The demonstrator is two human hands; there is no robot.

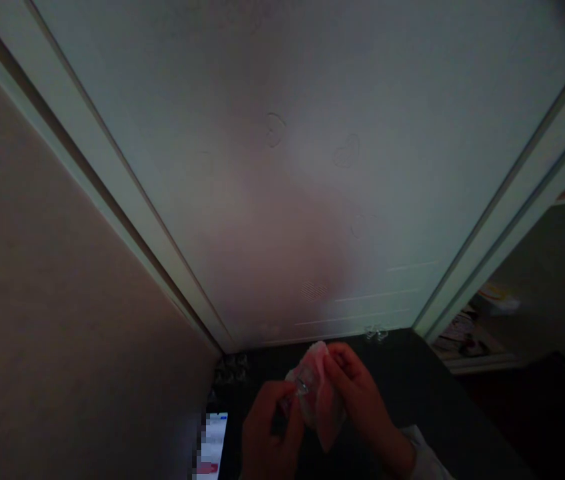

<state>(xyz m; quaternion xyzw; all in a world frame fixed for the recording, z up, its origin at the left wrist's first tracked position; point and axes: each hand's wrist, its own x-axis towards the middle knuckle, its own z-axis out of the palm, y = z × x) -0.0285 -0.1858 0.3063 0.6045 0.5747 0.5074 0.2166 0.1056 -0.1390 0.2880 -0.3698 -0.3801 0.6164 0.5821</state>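
Near the bottom of the view, my right hand (362, 397) is closed on a pink and white cloth (329, 413), which is bunched and hangs down between my hands. My left hand (269, 427) pinches a small clear, shiny piece (302, 386) against the cloth; its kind is too dark to make out. Both hands are above a dark surface (402, 387). Similar small clear pieces (375, 333) lie at its far edge, by the white panel. Several more clear pieces (232, 368) sit in the far left corner.
A lit phone (212, 443) is at the lower left. The tall white panel (287, 200) with faint heart patterns rises behind the surface. A plain wall (77, 300) borders the left side. At right, shelves hold a white box (497, 300) and other items in dim light.
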